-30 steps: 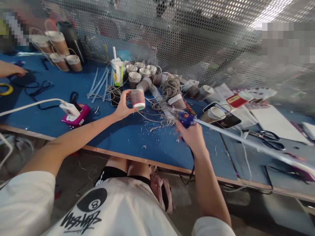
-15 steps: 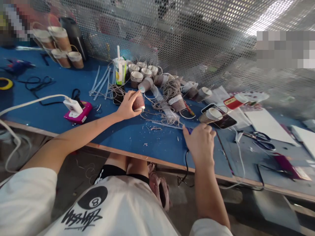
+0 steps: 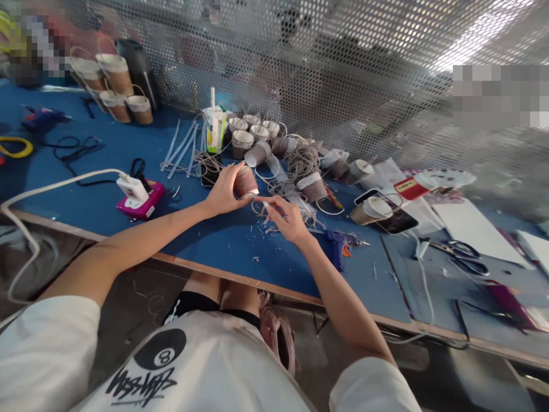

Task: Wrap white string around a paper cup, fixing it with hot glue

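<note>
My left hand (image 3: 227, 189) is closed around a small cup (image 3: 246, 182) wrapped in brown cord, which lies tilted with its pale rim toward me. At that rim, the bent fingers of my right hand (image 3: 285, 217) pinch a thin cord (image 3: 256, 209) that loops below the cup; the fingertips are small and partly hidden. A blue glue gun (image 3: 337, 249) lies on the table to the right of my right wrist. Behind the cup are several similar cups (image 3: 243, 140) and a tangled heap of cord (image 3: 303, 162).
A pink power strip (image 3: 148, 200) with a white plug sits left of my forearm. Clear glue sticks (image 3: 182, 151) and a drink carton (image 3: 215, 131) stand behind. To the right are a cup (image 3: 372, 209) on a phone, scissors (image 3: 463, 254) and white paper (image 3: 480, 232). A perforated metal screen (image 3: 257, 63) borders the back.
My right hand has left the glue gun, now lying on the table, and has moved left to the cup's rim. My left hand still holds the cup, its rim turned slightly.
</note>
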Action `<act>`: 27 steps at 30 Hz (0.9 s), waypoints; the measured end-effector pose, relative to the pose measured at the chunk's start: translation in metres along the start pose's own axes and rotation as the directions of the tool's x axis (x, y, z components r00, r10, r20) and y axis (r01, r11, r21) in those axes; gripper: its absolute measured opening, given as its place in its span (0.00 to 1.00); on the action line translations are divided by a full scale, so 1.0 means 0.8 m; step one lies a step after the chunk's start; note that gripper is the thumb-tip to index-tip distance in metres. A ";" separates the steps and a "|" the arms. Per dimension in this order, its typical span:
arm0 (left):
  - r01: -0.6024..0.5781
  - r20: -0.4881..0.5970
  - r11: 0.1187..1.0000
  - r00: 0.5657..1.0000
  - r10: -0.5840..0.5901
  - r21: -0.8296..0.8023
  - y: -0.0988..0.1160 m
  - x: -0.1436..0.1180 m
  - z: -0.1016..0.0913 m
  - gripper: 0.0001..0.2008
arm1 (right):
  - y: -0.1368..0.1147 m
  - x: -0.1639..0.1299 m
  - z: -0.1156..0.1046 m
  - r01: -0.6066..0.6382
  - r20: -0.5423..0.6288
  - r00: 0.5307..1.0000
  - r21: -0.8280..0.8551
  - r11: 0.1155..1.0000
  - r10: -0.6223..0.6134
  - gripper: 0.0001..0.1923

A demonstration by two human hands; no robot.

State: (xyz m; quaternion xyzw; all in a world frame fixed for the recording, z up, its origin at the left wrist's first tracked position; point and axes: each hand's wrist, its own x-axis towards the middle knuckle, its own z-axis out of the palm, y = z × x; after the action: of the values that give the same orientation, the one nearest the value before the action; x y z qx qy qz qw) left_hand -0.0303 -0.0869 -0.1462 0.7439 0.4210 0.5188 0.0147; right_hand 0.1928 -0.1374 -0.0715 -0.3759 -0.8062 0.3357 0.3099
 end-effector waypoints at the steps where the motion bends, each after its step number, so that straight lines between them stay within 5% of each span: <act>1: -0.003 -0.004 1.000 1.000 0.003 0.000 0.001 0.000 0.000 0.46 | 0.002 -0.001 -0.001 -0.018 -0.022 1.000 0.038 0.999 0.018 0.17; 10: 0.005 0.039 1.000 0.999 -0.005 -0.001 0.001 -0.001 -0.008 0.44 | 0.014 0.001 -0.008 -0.198 -0.193 0.952 0.212 0.957 0.240 0.28; 16: 0.079 0.129 0.996 0.989 -0.074 -0.033 -0.002 0.001 -0.015 0.47 | 0.015 -0.001 -0.012 -0.251 -0.540 0.758 0.275 0.928 0.365 0.27; 18: 0.080 0.157 0.996 0.985 -0.073 -0.036 -0.003 0.000 -0.015 0.47 | 0.012 -0.002 -0.012 -0.189 -0.511 0.784 0.344 0.920 0.353 0.25; 22: 0.041 0.193 0.997 0.981 -0.026 -0.073 -0.001 -0.002 -0.011 0.47 | 0.004 -0.003 -0.004 -0.159 -0.179 0.948 0.453 0.877 0.264 0.27; 27: 0.015 0.208 0.994 0.978 0.007 -0.106 0.006 -0.005 -0.010 0.47 | 0.002 -0.002 0.009 -0.188 -0.042 0.972 0.449 0.874 0.231 0.30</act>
State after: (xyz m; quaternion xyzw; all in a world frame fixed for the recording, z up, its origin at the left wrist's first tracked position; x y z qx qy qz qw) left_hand -0.0343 -0.0958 -0.1428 0.7913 0.3904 0.4599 0.0995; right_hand 0.1890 -0.1401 -0.0775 -0.3961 -0.6480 0.5234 0.3864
